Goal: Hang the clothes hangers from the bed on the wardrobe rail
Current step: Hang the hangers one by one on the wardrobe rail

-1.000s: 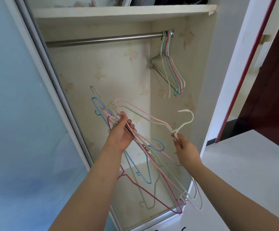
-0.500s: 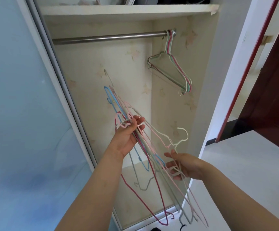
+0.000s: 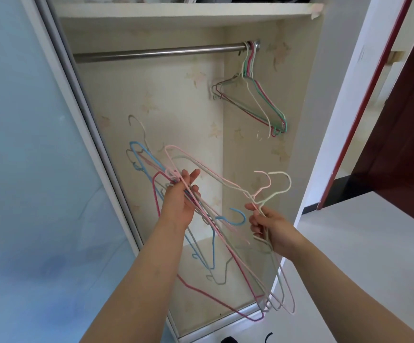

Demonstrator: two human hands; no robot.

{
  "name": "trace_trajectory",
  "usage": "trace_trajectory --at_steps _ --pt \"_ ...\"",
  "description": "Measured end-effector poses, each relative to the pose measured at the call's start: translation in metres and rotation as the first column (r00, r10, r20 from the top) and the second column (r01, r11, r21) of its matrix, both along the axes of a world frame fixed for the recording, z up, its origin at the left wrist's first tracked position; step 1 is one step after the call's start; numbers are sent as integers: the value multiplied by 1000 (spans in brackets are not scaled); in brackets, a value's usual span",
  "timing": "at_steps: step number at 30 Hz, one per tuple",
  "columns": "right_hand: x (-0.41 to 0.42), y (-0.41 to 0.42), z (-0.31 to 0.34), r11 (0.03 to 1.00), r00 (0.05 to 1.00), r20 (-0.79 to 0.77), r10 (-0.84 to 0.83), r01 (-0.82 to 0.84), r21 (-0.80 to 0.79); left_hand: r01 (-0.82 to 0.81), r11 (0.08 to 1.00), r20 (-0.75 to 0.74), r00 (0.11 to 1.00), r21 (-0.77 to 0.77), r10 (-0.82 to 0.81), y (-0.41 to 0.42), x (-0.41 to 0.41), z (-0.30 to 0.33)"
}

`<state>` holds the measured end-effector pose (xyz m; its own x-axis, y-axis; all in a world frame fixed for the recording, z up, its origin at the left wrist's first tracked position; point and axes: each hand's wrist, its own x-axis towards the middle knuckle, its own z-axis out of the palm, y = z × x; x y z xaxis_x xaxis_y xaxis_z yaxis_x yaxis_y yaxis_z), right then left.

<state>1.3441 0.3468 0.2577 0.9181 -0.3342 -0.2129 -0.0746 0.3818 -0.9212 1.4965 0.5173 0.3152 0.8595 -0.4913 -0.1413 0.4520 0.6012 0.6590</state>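
Below the wardrobe rail [image 3: 156, 52], my left hand [image 3: 178, 201] clenched the tangled bundle of hangers [image 3: 208, 219] while my right hand [image 3: 272, 229] pinched two hanger necks [image 3: 258, 200], its grip apparently separating them for hanging.

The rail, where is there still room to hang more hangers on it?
The rail is bare from its left end, beside the sliding door, almost to its right end. It is crowded only at the far right, where hung hangers bunch against the side wall. The hangers held in the left hand and right hand could go left of that bunch.
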Motion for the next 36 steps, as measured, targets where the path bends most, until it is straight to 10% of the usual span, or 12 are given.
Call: trace_trajectory --at_steps 16,25,36 --pt "-4 -1 47 936 933 109 -343 331 116 -42 994 -150 987 98 57 1 1 -4" --pt "-24 -14 62 977 991 75 -107 119 -175 -136 970 -112 981 203 161 6 9 2" --pt "-11 -6 85 741 970 96 -221 231 -630 -103 894 56 995 436 87 -2 0 -4"
